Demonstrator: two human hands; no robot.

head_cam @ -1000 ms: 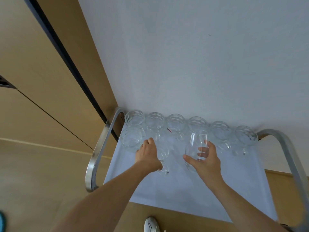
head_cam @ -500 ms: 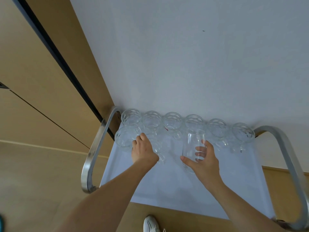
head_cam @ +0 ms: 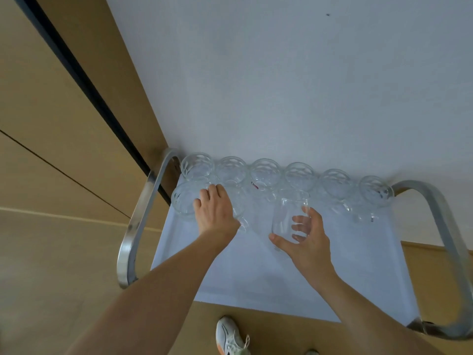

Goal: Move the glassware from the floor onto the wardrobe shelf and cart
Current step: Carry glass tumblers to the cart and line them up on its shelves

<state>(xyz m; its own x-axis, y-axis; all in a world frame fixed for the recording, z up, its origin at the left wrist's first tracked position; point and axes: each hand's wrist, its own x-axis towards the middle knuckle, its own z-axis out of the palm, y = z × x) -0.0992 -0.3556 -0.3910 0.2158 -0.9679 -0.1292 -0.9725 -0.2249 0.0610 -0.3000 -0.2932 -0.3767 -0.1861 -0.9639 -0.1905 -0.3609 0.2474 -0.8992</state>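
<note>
Both grips hold empty glasses: left hand (head_cam: 216, 213) goblet (head_cam: 238, 203), right hand (head_cam: 305, 237) tumbler (head_cam: 288, 213).

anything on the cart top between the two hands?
Head view: between the left hand and right hand lies bare cart top, plus the stemmed glass the left hand grips.

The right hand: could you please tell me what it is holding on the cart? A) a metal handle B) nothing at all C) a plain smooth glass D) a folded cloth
C: the right hand curls its thumb and fingers round a plain smooth glass over the cart, in front of the back row of glasses.
</note>
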